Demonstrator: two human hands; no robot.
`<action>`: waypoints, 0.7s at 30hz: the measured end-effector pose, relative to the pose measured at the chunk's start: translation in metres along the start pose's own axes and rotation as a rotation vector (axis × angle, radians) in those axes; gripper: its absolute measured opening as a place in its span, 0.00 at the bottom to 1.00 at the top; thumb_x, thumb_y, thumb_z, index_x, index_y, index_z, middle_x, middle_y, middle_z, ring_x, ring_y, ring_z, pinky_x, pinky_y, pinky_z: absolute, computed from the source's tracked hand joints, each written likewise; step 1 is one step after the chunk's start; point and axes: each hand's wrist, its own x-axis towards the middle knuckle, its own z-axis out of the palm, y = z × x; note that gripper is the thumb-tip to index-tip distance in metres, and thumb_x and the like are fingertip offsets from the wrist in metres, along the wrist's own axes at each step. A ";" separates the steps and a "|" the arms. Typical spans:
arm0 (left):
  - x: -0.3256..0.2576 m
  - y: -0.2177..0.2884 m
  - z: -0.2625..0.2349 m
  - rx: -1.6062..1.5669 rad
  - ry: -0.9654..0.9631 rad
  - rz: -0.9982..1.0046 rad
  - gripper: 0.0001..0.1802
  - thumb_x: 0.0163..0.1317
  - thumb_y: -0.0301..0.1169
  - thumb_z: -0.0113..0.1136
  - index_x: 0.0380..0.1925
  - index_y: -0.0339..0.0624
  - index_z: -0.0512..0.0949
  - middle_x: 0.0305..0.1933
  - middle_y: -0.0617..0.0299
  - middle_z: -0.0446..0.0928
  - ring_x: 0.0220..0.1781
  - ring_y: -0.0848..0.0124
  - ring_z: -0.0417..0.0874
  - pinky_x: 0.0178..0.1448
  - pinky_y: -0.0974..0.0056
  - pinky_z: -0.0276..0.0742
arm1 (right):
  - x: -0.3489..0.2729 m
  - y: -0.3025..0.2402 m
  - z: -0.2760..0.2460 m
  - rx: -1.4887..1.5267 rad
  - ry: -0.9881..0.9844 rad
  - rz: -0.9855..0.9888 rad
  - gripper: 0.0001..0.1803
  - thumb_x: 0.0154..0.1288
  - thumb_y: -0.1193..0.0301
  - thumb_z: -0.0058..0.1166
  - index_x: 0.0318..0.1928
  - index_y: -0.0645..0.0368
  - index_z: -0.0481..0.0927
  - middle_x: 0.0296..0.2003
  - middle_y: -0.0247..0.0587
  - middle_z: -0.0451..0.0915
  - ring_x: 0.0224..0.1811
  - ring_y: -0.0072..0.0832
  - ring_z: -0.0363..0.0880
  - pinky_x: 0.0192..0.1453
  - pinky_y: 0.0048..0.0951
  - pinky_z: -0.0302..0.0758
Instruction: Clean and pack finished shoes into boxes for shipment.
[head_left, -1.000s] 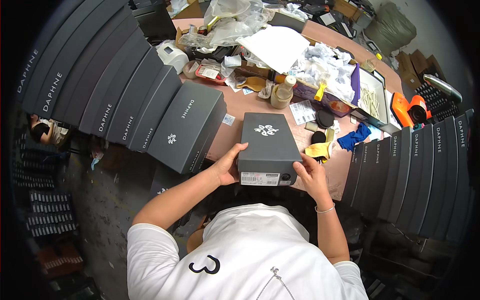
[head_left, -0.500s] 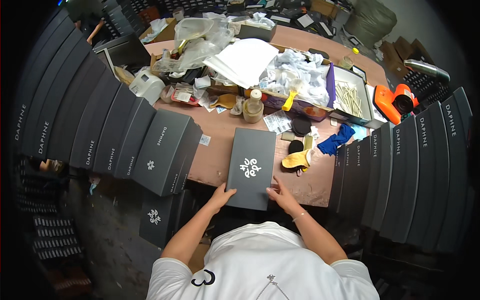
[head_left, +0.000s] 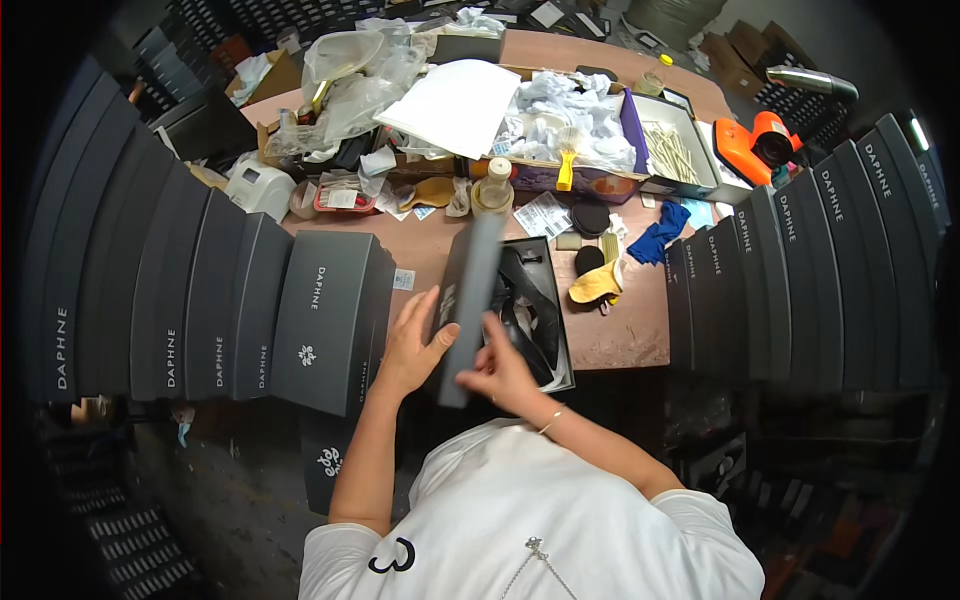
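A dark grey shoebox lid [head_left: 477, 290], tipped on edge and blurred by motion, stands over the left part of an uncovered shoebox [head_left: 566, 352]. My left hand [head_left: 408, 350] holds the lid from its left face, thumb crossing toward its edge. My right hand [head_left: 508, 373] is at the lid's lower right side, fingers apart and partly bent; whether it touches the lid is hard to tell. Inside the box lie black shoes [head_left: 540, 310] with some pale paper, partly covered by the lid and my right hand.
Closed shoeboxes line both sides, a left stack [head_left: 335, 290] and a right row [head_left: 790, 270]. Behind the work sit a glue bottle [head_left: 493, 187], a yellow-handled brush [head_left: 566, 170], a yellow cloth [head_left: 597, 283], a blue cloth [head_left: 660, 235] and a carton of crumpled paper [head_left: 600, 185].
The lid has come off the shoebox and tilted up to the left, uncovering the black shoes. Both hands have moved up from the box's near sides; the view has shifted a little.
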 end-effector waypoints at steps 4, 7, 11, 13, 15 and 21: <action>-0.005 -0.050 -0.001 0.264 -0.014 -0.038 0.37 0.57 0.31 0.64 0.66 0.38 0.61 0.70 0.38 0.53 0.63 0.39 0.67 0.67 0.50 0.65 | -0.012 0.003 -0.003 -0.405 -0.172 -0.130 0.45 0.53 0.68 0.69 0.69 0.59 0.58 0.40 0.49 0.77 0.37 0.39 0.79 0.43 0.37 0.76; -0.020 -0.067 -0.002 0.407 0.223 0.059 0.33 0.55 0.23 0.60 0.63 0.37 0.65 0.66 0.39 0.60 0.62 0.44 0.69 0.65 0.52 0.67 | -0.012 0.029 -0.050 -0.711 0.050 -0.106 0.37 0.56 0.68 0.63 0.65 0.62 0.62 0.43 0.55 0.76 0.46 0.51 0.77 0.49 0.41 0.75; -0.021 -0.034 0.027 -0.054 0.084 0.155 0.25 0.57 0.24 0.61 0.57 0.35 0.72 0.59 0.43 0.70 0.61 0.47 0.72 0.65 0.55 0.68 | -0.006 0.067 -0.049 -0.788 -0.056 0.065 0.34 0.57 0.72 0.63 0.63 0.66 0.66 0.47 0.58 0.78 0.47 0.53 0.78 0.50 0.39 0.75; -0.025 -0.039 0.068 -0.446 0.024 -0.085 0.28 0.64 0.32 0.60 0.63 0.36 0.66 0.64 0.45 0.67 0.64 0.53 0.71 0.67 0.56 0.66 | -0.001 0.055 -0.051 -0.696 0.003 0.025 0.32 0.57 0.73 0.62 0.62 0.68 0.67 0.48 0.60 0.78 0.48 0.54 0.78 0.52 0.40 0.75; -0.027 -0.038 0.091 -0.918 -0.046 -0.428 0.32 0.69 0.40 0.55 0.68 0.38 0.58 0.67 0.49 0.64 0.67 0.59 0.67 0.70 0.56 0.63 | 0.002 0.017 -0.053 -0.544 0.062 -0.033 0.28 0.58 0.75 0.60 0.59 0.70 0.70 0.48 0.64 0.78 0.48 0.55 0.78 0.52 0.39 0.76; -0.015 0.002 0.096 -1.508 -0.076 -0.909 0.35 0.68 0.59 0.45 0.62 0.43 0.66 0.58 0.57 0.73 0.58 0.63 0.75 0.61 0.56 0.71 | -0.014 -0.062 -0.032 -0.654 -0.433 -0.094 0.37 0.57 0.72 0.61 0.66 0.60 0.61 0.40 0.58 0.78 0.39 0.52 0.79 0.42 0.44 0.76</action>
